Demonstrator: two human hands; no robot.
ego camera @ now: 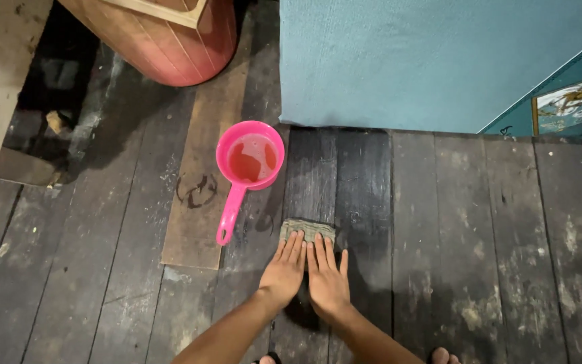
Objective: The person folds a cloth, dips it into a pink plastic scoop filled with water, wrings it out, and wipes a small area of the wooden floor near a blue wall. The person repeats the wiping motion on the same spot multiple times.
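Note:
Both my hands lie flat, side by side, on a small grey-green cloth [308, 227] pressed to the dark, wet wooden floor [466, 243]. My left hand [284, 268] covers the cloth's left half, and my right hand [327, 276] covers its right half, fingers stretched forward. Only the far edge of the cloth shows beyond my fingertips. A pink plastic scoop [249, 160] with a long handle stands just up and left of the cloth, holding some water.
A teal wall [426, 61] rises straight ahead. A large reddish round tub [163, 40] sits at the upper left beside a pale wooden plank [1, 74]. A lighter board [200, 202] lies under the scoop. My toes [442, 355] show at the bottom edge.

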